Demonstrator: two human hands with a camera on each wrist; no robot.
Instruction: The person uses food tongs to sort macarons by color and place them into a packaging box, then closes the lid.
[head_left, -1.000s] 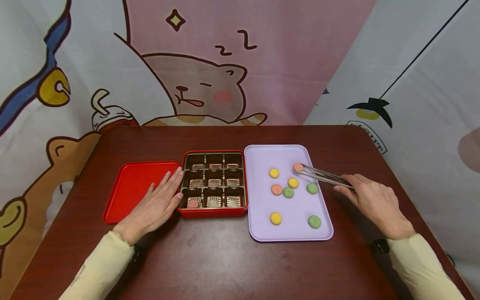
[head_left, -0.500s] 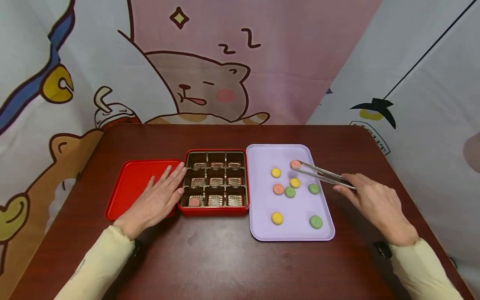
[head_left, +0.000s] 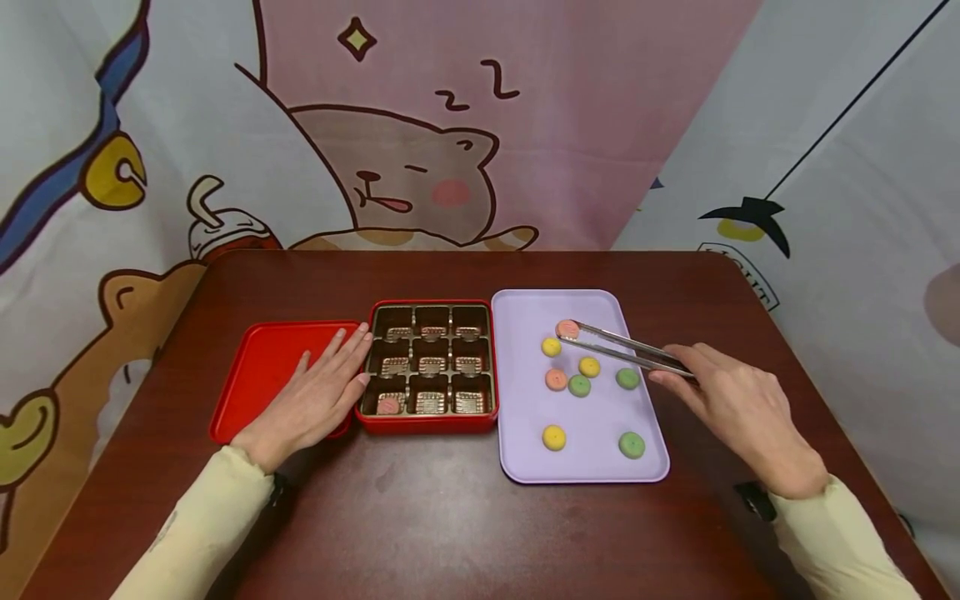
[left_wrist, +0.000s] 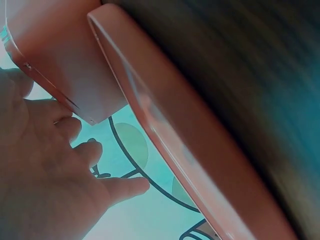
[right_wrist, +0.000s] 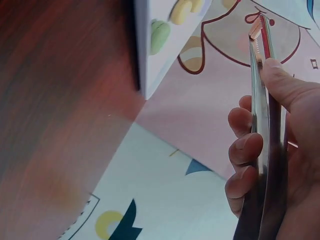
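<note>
Table (head_left: pixel 435 521) under tray (head_left: pixel 600 462)
Right hand (head_left: pixel 738 412) grips tongs (right_wrist: pixel 259 107) pinching pink cookie (head_left: pixel 567 327); left of tray, flat left hand (head_left: pixel 309 398) touches box (head_left: pixel 425 426).

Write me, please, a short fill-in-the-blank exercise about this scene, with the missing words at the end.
1. The metal tongs are in the person's ____ grip.
2. The red box has ____ compartments.
3. In the head view, the box's pink piece sits in the bottom-____ compartment.
4. The tray holds ____ green pieces.

Missing words: right; nine; left; three.
</note>
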